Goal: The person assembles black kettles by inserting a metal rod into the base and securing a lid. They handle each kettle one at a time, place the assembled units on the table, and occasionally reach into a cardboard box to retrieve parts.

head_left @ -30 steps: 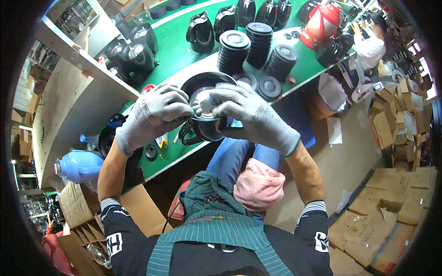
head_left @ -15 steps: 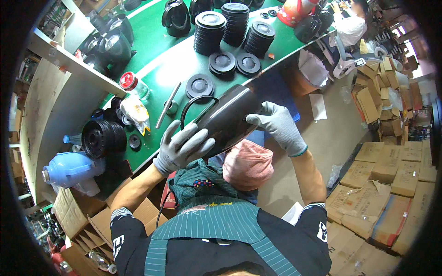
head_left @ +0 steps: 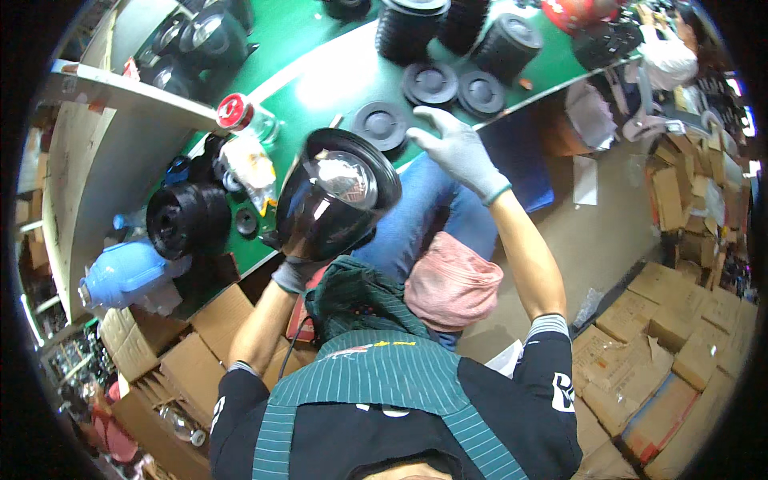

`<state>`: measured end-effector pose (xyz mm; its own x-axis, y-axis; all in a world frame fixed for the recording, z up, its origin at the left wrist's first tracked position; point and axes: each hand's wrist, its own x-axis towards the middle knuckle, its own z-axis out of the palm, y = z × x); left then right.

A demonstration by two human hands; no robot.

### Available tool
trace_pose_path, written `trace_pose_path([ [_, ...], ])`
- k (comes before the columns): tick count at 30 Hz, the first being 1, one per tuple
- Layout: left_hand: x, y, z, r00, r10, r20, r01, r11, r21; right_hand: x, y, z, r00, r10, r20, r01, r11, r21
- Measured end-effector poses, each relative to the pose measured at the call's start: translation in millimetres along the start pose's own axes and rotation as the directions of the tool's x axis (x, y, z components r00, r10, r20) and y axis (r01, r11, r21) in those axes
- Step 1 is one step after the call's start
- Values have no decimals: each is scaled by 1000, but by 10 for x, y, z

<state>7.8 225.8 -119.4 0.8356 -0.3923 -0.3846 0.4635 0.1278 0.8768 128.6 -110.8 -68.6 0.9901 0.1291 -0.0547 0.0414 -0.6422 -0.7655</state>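
A glossy black kettle body [head_left: 308, 228] is tilted so that its round end faces up, with a shiny, mirror-like surface inside the rim. Gripping it from below and behind is my gloved left hand [head_left: 294, 274], its fingers mostly hidden by the kettle. My gloved right hand [head_left: 459, 152] is off the kettle, fingers and thumb apart with nothing in them. It hovers by the table edge, close to a round black disc [head_left: 379, 126] and a low pile of similar discs [head_left: 430, 83].
Tall stacks of black discs [head_left: 508, 48] stand farther back on the green table [head_left: 308, 84]. At left are a red-lidded jar [head_left: 240, 114], black rings [head_left: 182, 220] and a light blue container [head_left: 124, 274]. Cardboard boxes [head_left: 640, 364] lie at right. A person [head_left: 670, 56] sits far right.
The kettle body has swung left and turned its round end up. My right hand has let go of it and moved up toward the discs. The view has shifted too.
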Motion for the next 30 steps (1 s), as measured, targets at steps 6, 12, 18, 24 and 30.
trace_pose_path([
  [6,-225,-676,154,929,-230,289,242,-213,-947,742,371,928,919,-325,224,391,683,-616],
  [12,-315,-167,448,976,-219,11,154,647,-747,846,333,914,916,-172,362,374,691,-618],
  [18,-299,-53,528,975,215,-50,-169,875,455,798,379,954,899,-327,290,438,678,-591],
  [24,-426,13,194,920,371,-128,-266,829,492,352,167,622,895,-443,48,418,797,-435],
  [30,-560,436,-273,769,636,64,-482,511,712,-707,-233,191,991,-18,133,-74,756,651],
])
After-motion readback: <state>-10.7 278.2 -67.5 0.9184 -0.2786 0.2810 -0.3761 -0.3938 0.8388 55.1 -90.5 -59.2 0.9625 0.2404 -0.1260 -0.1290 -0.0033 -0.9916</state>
